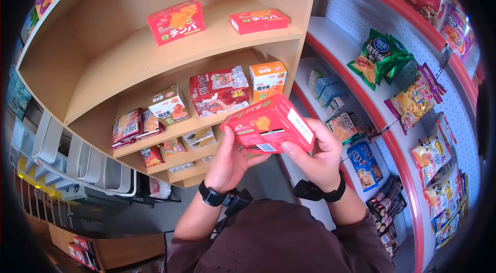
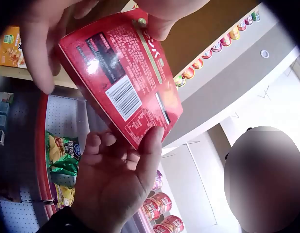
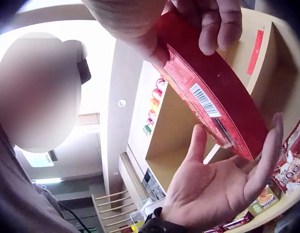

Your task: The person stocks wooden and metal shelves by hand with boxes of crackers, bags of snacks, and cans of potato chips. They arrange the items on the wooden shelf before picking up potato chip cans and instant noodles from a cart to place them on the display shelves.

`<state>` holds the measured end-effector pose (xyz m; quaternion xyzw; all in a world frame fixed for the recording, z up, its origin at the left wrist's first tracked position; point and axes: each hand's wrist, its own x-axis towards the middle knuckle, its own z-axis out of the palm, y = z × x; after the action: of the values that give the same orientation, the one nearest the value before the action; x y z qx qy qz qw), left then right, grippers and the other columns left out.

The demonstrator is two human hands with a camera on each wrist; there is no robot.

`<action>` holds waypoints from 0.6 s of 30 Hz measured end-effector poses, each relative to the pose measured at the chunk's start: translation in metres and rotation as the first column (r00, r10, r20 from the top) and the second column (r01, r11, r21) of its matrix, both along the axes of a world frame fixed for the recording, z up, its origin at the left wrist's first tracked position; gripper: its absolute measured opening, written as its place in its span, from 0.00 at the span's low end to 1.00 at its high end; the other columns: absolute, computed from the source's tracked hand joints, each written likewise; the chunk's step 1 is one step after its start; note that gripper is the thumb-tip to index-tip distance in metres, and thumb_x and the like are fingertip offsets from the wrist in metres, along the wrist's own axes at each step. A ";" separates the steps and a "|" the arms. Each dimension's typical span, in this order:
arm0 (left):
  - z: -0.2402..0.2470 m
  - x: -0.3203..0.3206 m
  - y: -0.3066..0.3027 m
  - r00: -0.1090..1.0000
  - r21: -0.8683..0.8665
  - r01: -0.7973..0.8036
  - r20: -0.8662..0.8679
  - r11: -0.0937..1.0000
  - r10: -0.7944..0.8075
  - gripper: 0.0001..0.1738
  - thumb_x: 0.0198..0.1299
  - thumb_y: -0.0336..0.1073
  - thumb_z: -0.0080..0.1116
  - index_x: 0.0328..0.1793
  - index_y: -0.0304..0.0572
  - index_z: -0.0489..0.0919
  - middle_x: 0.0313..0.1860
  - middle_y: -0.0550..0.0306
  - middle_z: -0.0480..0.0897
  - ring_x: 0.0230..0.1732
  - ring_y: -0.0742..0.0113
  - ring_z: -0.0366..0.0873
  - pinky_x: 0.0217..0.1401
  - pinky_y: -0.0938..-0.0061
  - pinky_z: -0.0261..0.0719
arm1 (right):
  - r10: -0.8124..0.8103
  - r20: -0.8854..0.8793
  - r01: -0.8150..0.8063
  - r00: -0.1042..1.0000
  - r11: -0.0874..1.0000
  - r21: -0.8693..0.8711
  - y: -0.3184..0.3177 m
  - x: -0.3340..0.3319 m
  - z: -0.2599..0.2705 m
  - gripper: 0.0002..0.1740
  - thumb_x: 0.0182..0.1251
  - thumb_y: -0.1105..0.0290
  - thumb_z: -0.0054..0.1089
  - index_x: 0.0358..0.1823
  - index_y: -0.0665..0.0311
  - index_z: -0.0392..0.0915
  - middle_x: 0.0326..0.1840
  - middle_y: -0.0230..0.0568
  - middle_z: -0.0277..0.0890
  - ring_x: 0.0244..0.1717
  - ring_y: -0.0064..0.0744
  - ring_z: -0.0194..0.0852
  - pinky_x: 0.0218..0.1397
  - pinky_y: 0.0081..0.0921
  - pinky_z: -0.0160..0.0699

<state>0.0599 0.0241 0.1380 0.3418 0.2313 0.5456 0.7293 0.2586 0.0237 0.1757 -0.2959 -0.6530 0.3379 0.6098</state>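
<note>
A red biscuit box (image 1: 268, 123) is held tilted in front of the chest, its barcode and printed face (image 2: 140, 63) turned toward the person. My right hand (image 1: 318, 154) grips one end, thumb on the printed face, other fingers round the far side. At the opposite end is my left hand (image 1: 227, 162), palm turned up and fingers stretched out under the box. In the right wrist view the left hand's thumb (image 3: 197, 141) stands apart from the box. Matching red boxes sit on the upper wooden shelf: an upright one (image 1: 175, 22) and one lying flat (image 1: 258, 22).
Below, a wooden shelf (image 1: 178, 128) bears a red-and-white snack carton (image 1: 219, 92), an orange box (image 1: 267, 79) and several packs. On the right, red-edged racks (image 1: 382, 102) hold green chip bags (image 1: 380, 58) and other snacks. Grey bins (image 1: 113, 167) stand at the left.
</note>
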 end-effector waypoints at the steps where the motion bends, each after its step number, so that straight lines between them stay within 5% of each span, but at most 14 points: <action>1: -0.001 0.000 -0.001 1.000 0.013 0.008 0.002 1.000 -0.008 0.41 0.76 0.68 0.37 0.83 0.50 0.56 0.77 0.50 0.68 0.75 0.50 0.70 0.74 0.43 0.73 | -0.013 0.040 0.011 0.999 0.999 0.047 0.000 0.000 0.001 0.23 0.59 0.75 0.78 0.55 0.72 0.81 0.47 0.44 0.87 0.47 0.25 0.86 0.51 0.24 0.82; 8: -0.010 -0.002 0.002 0.992 0.006 0.097 0.086 0.995 -0.097 0.44 0.73 0.74 0.32 0.81 0.50 0.59 0.76 0.50 0.70 0.75 0.53 0.71 0.72 0.42 0.74 | -0.156 0.299 0.046 0.941 0.937 0.346 -0.001 -0.004 0.016 0.25 0.49 0.72 0.80 0.50 0.71 0.84 0.45 0.48 0.87 0.40 0.44 0.86 0.45 0.33 0.82; 18: -0.012 -0.003 0.004 0.996 -0.026 0.075 0.054 0.997 -0.074 0.42 0.74 0.75 0.30 0.80 0.54 0.60 0.72 0.51 0.74 0.71 0.55 0.75 0.68 0.50 0.80 | -0.207 0.345 0.023 0.915 0.884 0.467 0.001 -0.014 0.020 0.27 0.45 0.72 0.81 0.50 0.71 0.85 0.45 0.49 0.87 0.39 0.42 0.86 0.43 0.32 0.82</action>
<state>0.0567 0.0280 0.1258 0.3255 0.2066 0.5237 0.7597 0.2450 0.0247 0.1959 -0.2451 -0.8014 0.0738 0.5406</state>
